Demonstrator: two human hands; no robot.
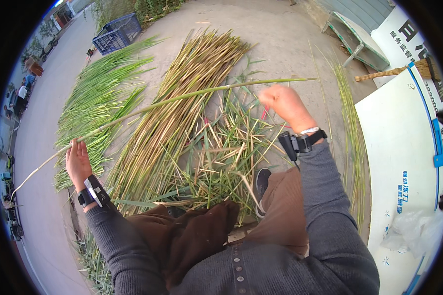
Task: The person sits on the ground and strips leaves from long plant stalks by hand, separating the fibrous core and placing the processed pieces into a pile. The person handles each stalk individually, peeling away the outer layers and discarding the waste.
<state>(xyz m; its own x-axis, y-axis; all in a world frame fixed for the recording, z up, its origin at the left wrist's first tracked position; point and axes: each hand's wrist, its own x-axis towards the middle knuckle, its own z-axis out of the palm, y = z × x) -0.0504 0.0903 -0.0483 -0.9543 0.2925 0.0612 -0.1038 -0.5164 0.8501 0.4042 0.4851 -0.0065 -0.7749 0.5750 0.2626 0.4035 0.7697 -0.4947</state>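
Note:
My left hand (pixel 77 160) holds a long green reed stalk (pixel 188 95) near its pale, thinner end, which bends down at the far left. The stalk slants up to the right across the view. Just below its right end is my right hand (pixel 285 105), slightly blurred and curled into a fist apart from the stalk. No object shows inside that fist. Under the stalk lies a thick bundle of stripped reed stalks (pixel 184 99). Between the bundle and my right arm is a heap of leaf and sheath scraps (pixel 221 158). A blurred pale sheath strip (pixel 249 188) is near my shoe.
Leafy green reeds (pixel 96 96) lie at left, below a blue plastic crate (pixel 117 34). Thin stalks (pixel 350 132) line the right side beside a white chest freezer (pixel 395 147). A broom (pixel 391 73) and low metal-framed table (pixel 358 40) stand behind. Distant people (pixel 24 92) are along the road.

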